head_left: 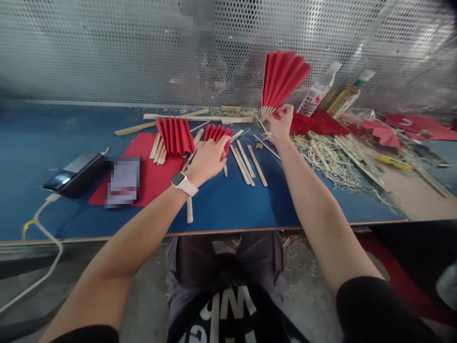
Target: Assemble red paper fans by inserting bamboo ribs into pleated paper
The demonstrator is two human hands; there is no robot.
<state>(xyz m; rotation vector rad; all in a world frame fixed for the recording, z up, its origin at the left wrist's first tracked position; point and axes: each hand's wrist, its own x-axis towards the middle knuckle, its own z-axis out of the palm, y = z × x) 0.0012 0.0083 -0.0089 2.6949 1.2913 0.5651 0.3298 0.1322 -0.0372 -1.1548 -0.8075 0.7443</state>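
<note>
Upright against the perforated panel stands a spread red paper fan (283, 78), its thin sticks gathered at the bottom. My right hand (280, 121) is closed at that lower end, thumb and fingers pinching near the sticks. My left hand (210, 157), with a watch (178, 179) on its wrist, is closed around a smaller pleated red paper (214, 132); the fingers partly hide it. Left of that hand another pleated red paper fan (175, 136) rests on pale sticks (158, 148). Several flat bamboo strips (246, 164) lie between my hands on the blue table.
A phone (123, 181) lies on a red sheet (98, 194), beside a black device (76, 174) with a white cable. To the right are bamboo shavings (330, 162), a yellow-handled knife (394, 163), red paper (414, 125) and two bottles (317, 93). The perforated panel (107, 57) borders the back.
</note>
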